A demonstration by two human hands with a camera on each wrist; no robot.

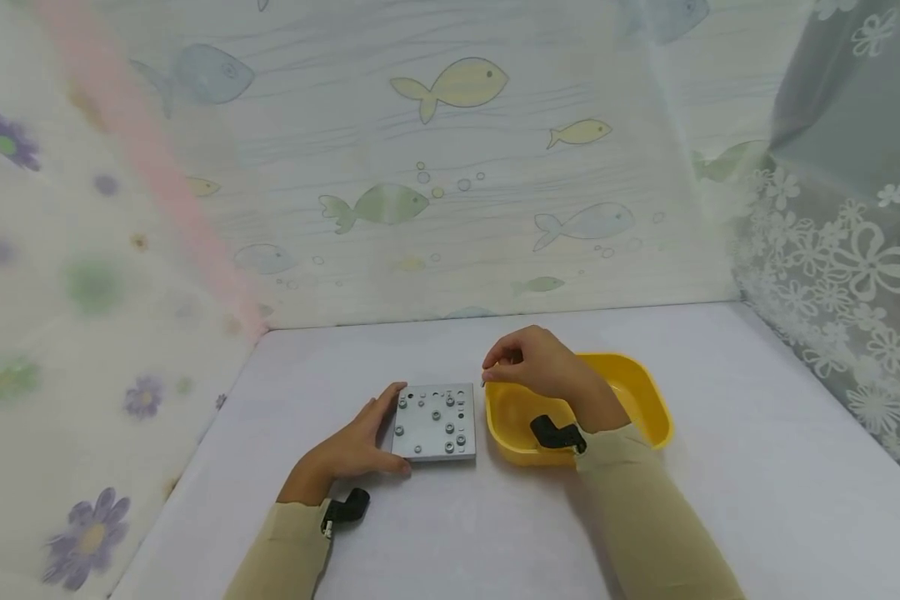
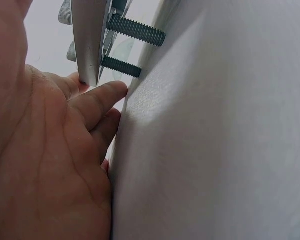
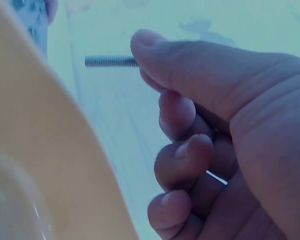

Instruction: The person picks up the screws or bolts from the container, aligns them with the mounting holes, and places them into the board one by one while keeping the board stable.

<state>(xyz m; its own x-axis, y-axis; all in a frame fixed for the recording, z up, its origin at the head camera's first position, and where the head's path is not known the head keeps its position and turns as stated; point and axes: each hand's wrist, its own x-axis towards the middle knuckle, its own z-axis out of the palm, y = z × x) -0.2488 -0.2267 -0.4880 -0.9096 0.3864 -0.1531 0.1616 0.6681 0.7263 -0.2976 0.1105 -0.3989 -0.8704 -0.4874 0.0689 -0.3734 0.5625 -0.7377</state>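
Note:
A square metal plate point(image 1: 427, 421) stands on the white table, with several socket head screws and bare holes in its top. My left hand point(image 1: 356, 442) holds it by the left side, thumb at the near corner, fingers at the far one. Threaded screw shanks point(image 2: 136, 30) stick out beneath the plate in the left wrist view. My right hand point(image 1: 536, 364) is over the left rim of a yellow bin point(image 1: 648, 408). Between thumb and index finger it pinches a screw point(image 3: 110, 61), its threaded end outward and its head hidden by the fingertips.
The white tabletop point(image 1: 435, 533) runs back to a curtain with printed fish point(image 1: 468, 83). A flowered curtain point(image 1: 90, 533) hangs on the left and a sheer lace one point(image 1: 873, 262) on the right. Black wrist cameras point(image 1: 557, 435) are strapped over both sleeves.

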